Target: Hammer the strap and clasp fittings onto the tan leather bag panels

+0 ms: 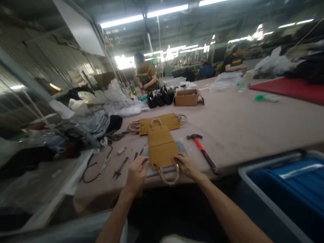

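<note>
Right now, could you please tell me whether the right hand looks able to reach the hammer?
Probably yes: the hammer lies just right of the right hand, and nothing seems to block the way. That hand is at the edge of the tan panel, so it would likely leave that first.

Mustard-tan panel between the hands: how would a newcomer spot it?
On the wide pinkish-grey work table, find the red-and-black claw hammer. Left of it, between the left hand and right hand, lies the flat mustard-tan panel with a looped handle at each end. Unlike the similar tan handled pieces lying crosswise behind it, this one runs lengthwise toward the wearer.
</note>
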